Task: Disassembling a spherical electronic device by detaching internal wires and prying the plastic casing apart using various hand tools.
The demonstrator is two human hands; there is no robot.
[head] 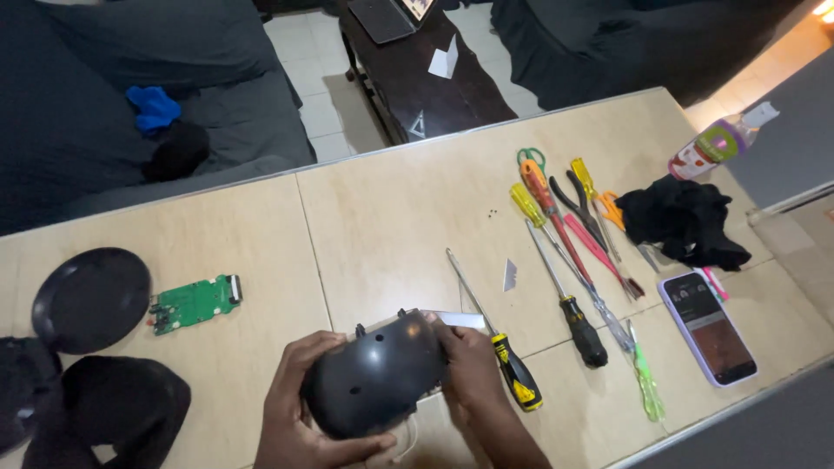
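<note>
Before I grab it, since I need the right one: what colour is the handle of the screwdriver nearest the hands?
Black and yellow, seen in the head view.

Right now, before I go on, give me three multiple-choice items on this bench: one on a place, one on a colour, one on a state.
1. Where does the green circuit board lie?
A. beside the round black cover
B. on the phone
C. under the black cloth

2. What colour is the case of the phone?
A. red
B. lilac
C. green

3. How is the black domed shell held?
A. lying free on the table
B. in the left hand alone
C. between both hands

Answers:
1 A: the board sits just right of the cover on the table.
2 B: a pale purple rim frames the phone.
3 C: the left hand cups it from below and the right hand grips its right side.
</note>
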